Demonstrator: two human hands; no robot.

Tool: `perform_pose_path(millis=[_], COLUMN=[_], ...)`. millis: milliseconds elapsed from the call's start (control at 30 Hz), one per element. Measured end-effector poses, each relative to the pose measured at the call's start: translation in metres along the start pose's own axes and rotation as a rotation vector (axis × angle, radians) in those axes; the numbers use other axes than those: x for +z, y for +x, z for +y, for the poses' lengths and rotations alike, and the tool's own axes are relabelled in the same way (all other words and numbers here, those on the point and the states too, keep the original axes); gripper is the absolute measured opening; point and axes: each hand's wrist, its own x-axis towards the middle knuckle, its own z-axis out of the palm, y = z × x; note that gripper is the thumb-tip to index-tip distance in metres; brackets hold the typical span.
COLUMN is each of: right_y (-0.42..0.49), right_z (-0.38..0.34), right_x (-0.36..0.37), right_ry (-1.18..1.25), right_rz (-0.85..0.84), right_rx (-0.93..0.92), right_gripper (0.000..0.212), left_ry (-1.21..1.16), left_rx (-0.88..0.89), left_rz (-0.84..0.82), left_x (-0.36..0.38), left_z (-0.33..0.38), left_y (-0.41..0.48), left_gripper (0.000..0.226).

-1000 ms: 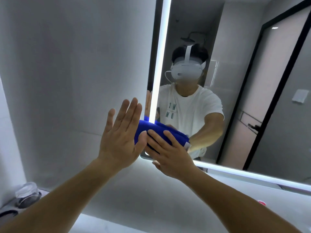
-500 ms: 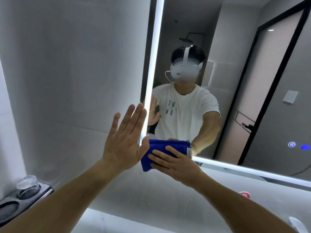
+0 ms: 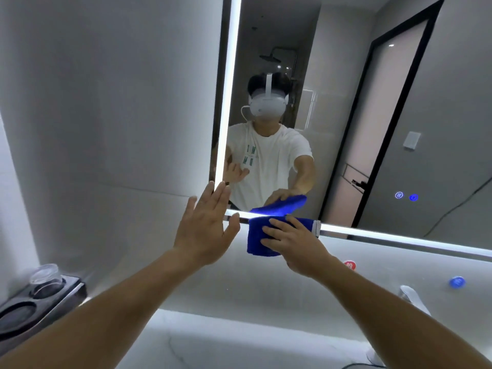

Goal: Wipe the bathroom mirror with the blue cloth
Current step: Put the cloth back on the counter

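The bathroom mirror [image 3: 359, 115] fills the upper right, framed by a lit strip along its left and bottom edges. A folded blue cloth [image 3: 259, 239] lies against the mirror's bottom edge near the lower left corner, partly over the white wall below. My right hand [image 3: 295, 243] presses flat on the cloth, fingers spread over it. My left hand [image 3: 206, 225] is open with fingers straight, palm against the wall at the mirror's lower left corner. The mirror reflects the person, both hands and the cloth.
A dark holder tray [image 3: 34, 304] with a clear glass cup [image 3: 45, 274] sits at the lower left. A chrome tap [image 3: 411, 296] stands at the lower right beside a blue dot [image 3: 456, 282] and a red sticker [image 3: 349, 264]. Touch icons [image 3: 406, 196] glow on the mirror.
My right hand has slid the cloth down and to the right, from the glass near the left strip to the bottom edge. My left hand stays open by the corner.
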Motion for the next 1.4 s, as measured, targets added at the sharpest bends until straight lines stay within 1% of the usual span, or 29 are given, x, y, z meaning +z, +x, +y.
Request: perform_pose_path(millis=[67,133,167,200,233,300,367,400,467,500,567,600,667,700,767,800,833,867,900,933,1033,1100,1167,1300,1333,1400], right_y=[-0.01,-0.022,-0.029,-0.036,-0.05,-0.065,-0.087,-0.099,-0.123,-0.136,-0.159,-0.17,-0.191,-0.201,-0.219,-0.227,-0.235,-0.241,-0.246,-0.25,-0.252,-0.247,-0.241,-0.233,-0.233,-0.233], right_z=[-0.018,-0.038,-0.048,-0.056,-0.066,-0.086,-0.107,-0.119,-0.141,-0.151,-0.165,-0.171,-0.179,-0.183,-0.188,-0.191,-0.194,-0.199,-0.205,-0.213,-0.243,-0.264,-0.279,-0.308,-0.317,-0.331], right_x=[-0.008,-0.017,-0.022,-0.026,-0.031,-0.039,-0.05,-0.053,-0.056,-0.056,-0.05,-0.045,-0.034,-0.027,-0.011,-0.002,0.009,0.019,0.028,0.037,0.063,0.084,0.106,0.144,0.151,0.16], right_ry=[0.215,0.431,0.526,0.609,0.683,0.775,0.829,0.865,0.956,0.987,1.019,1.056,1.183,1.249,1.435,1.571,1.732,1.898,2.032,2.099,2.007,1.978,1.98,1.991,1.997,1.93], right_rz=[0.089,0.201,0.231,0.239,0.233,0.254,0.278,0.294,0.306,0.298,0.252,0.201,0.105,0.095,0.05,-0.038,-0.161,-0.28,-0.353,-0.368,-0.359,-0.362,-0.339,-0.345,-0.352,-0.392], right_rx=[0.205,0.414,0.498,0.557,0.6,0.661,0.698,0.715,0.735,0.731,0.676,0.649,0.654,0.699,0.884,0.974,1.042,1.082,1.098,1.111,1.192,1.271,1.341,1.515,1.574,1.657], right_gripper=[0.056,0.058,0.058,0.058,0.057,0.054,0.049,0.046,0.046,0.047,0.052,0.056,0.063,0.061,0.058,0.059,0.058,0.053,0.046,0.04,0.028,0.022,0.021,0.019,0.019,0.021], left_ry=[-0.167,-0.349,-0.515,-0.728,-0.888,-1.083,-1.233,-1.31,-1.429,-1.453,-1.439,-1.427,-1.408,-1.405,-1.419,-1.43,-1.435,-1.427,-1.402,-1.369,-1.239,-1.165,-1.156,-1.143,-1.116,-0.974], left_rx=[-0.192,-0.37,-0.47,-0.59,-0.693,-0.781,-0.845,-0.873,-0.939,-0.987,-1.09,-1.141,-1.221,-1.251,-1.288,-1.3,-1.301,-1.296,-1.291,-1.282,-1.192,-1.147,-1.155,-1.176,-1.156,-1.056], left_rz=[-0.147,-0.36,-0.423,-0.465,-0.504,-0.569,-0.584,-0.559,-0.448,-0.394,-0.328,-0.31,-0.306,-0.314,-0.318,-0.316,-0.328,-0.36,-0.408,-0.473,-0.719,-0.824,-0.819,-0.7,-0.688,-0.685], left_x=[0.0,-0.001,0.0,0.0,0.0,0.004,0.009,0.011,0.016,0.019,0.026,0.028,0.033,0.036,0.042,0.047,0.051,0.056,0.062,0.068,0.093,0.118,0.144,0.185,0.193,0.208], left_z=[0.014,0.031,0.039,0.048,0.06,0.074,0.097,0.109,0.131,0.139,0.15,0.152,0.154,0.154,0.151,0.149,0.147,0.143,0.14,0.137,0.126,0.115,0.104,0.086,0.084,0.08], left_y=[-0.011,-0.022,-0.03,-0.038,-0.051,-0.07,-0.09,-0.1,-0.121,-0.131,-0.152,-0.163,-0.185,-0.196,-0.215,-0.222,-0.227,-0.232,-0.237,-0.243,-0.271,-0.291,-0.308,-0.334,-0.341,-0.357], left_gripper=[0.057,0.052,0.053,0.054,0.055,0.057,0.054,0.049,0.038,0.036,0.032,0.029,0.022,0.02,0.02,0.02,0.021,0.023,0.026,0.03,0.046,0.052,0.052,0.048,0.047,0.049])
